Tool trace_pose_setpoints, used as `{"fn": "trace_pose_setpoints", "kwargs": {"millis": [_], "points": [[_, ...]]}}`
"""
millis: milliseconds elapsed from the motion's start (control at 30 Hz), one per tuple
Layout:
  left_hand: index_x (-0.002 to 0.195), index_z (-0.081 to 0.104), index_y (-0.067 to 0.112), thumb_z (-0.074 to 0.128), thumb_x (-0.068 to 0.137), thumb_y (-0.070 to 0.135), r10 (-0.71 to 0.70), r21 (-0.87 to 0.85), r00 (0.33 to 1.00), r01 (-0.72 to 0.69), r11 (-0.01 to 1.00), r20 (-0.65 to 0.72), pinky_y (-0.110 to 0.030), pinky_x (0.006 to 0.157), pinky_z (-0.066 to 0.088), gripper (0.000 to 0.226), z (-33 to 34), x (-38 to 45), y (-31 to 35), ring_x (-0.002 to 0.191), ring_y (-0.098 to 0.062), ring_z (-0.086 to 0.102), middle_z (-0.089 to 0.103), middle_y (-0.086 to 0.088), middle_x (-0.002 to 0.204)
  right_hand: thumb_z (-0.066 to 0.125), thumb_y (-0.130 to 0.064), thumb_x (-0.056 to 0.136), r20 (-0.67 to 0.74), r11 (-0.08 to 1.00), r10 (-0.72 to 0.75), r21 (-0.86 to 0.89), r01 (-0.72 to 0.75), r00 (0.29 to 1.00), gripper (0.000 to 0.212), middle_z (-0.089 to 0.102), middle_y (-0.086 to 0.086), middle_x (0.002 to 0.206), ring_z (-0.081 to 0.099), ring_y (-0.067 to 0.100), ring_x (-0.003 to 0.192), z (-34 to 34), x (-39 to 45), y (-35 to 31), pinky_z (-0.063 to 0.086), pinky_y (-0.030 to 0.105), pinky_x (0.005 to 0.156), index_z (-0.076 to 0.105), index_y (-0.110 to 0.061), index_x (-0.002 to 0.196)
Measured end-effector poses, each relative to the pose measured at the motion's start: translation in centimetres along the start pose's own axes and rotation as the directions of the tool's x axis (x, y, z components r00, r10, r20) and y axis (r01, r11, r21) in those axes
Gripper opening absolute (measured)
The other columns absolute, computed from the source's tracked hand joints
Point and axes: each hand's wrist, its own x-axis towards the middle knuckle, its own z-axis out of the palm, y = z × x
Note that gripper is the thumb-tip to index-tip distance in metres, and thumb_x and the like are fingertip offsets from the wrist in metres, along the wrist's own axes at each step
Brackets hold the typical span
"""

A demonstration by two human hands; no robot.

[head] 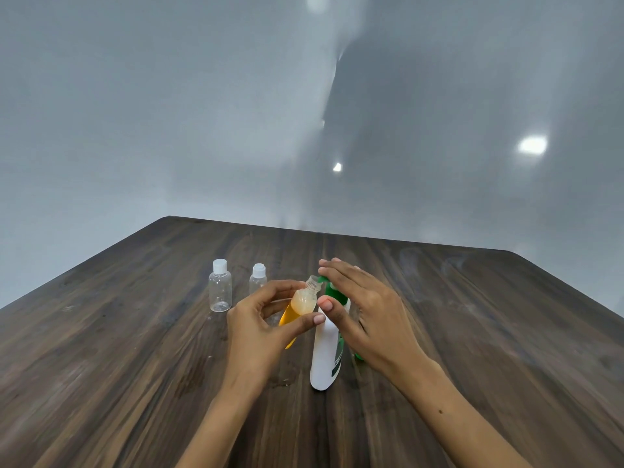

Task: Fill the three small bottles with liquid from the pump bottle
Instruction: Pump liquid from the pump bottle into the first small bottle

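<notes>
The first small bottle [301, 307], uncapped and tilted, is gripped in the left hand [261, 327] with its neck held at the green nozzle of the white pump bottle [327, 352], while the right hand [363, 309] is laid flat and open over the pump head. The filling step appears to be in hand: the bottle is seen largely filled with amber, frothy liquid. Next, capping is judged necessary, then repetition with the two capped, clear, empty bottles [220, 290] standing upright beyond on the wooden table [472, 332].
</notes>
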Motion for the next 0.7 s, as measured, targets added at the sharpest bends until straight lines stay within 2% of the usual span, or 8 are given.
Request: {"fn": "trace_pose_setpoints", "kwargs": {"millis": [167,367,533,700], "points": [[0.096,0.073,0.025,0.085,0.051,0.039,0.001,0.027,1.0,-0.001,1.0,0.001,-0.013,0.079,0.054,0.049,-0.23,-0.09,-0.28,0.092,0.001,0.068,0.074,0.015,0.093,0.015,-0.071,0.089,0.029,1.0,-0.024,-0.009,0.024,0.999,0.08,0.05,-0.003,0.138,0.038,0.007,0.13,-0.4,0.55,0.04,0.032,0.029,0.105,0.057,-0.015,0.129],[0.096,0.073,0.026,0.082,0.051,0.041,-0.005,0.027,1.0,0.005,1.0,-0.005,-0.013,0.078,0.054,0.048,-0.14,-0.27,-0.29,0.091,0.003,0.068,0.074,0.016,0.093,0.017,-0.071,0.089,0.048,1.0,-0.011,-0.016,0.012,0.999,0.08,0.056,-0.002,0.133,0.044,0.009,0.126,-0.16,0.19,0.07,0.036,0.031,0.103,0.06,-0.015,0.126],[0.096,0.072,0.028,0.083,0.051,0.041,-0.018,0.024,1.0,0.018,1.0,0.002,-0.016,0.079,0.055,0.048,-0.06,-0.36,-0.21,0.093,0.002,0.068,0.074,0.017,0.094,0.016,-0.069,0.091,0.055,0.997,-0.054,-0.048,0.057,0.997,0.078,0.051,-0.002,0.137,0.042,0.011,0.13,-0.63,0.45,0.28,0.031,0.031,0.106,0.057,-0.014,0.129],[0.095,0.072,0.027,0.082,0.049,0.043,-0.024,0.008,1.0,0.024,1.0,0.007,-0.019,0.078,0.056,0.05,0.01,-0.31,-0.17,0.093,0.0,0.068,0.074,0.017,0.093,0.017,-0.07,0.09,0.044,1.0,-0.014,-0.018,0.015,0.999,0.078,0.056,-0.002,0.132,0.046,0.01,0.124,-0.1,0.1,0.22,0.038,0.032,0.101,0.06,-0.015,0.126]]}}
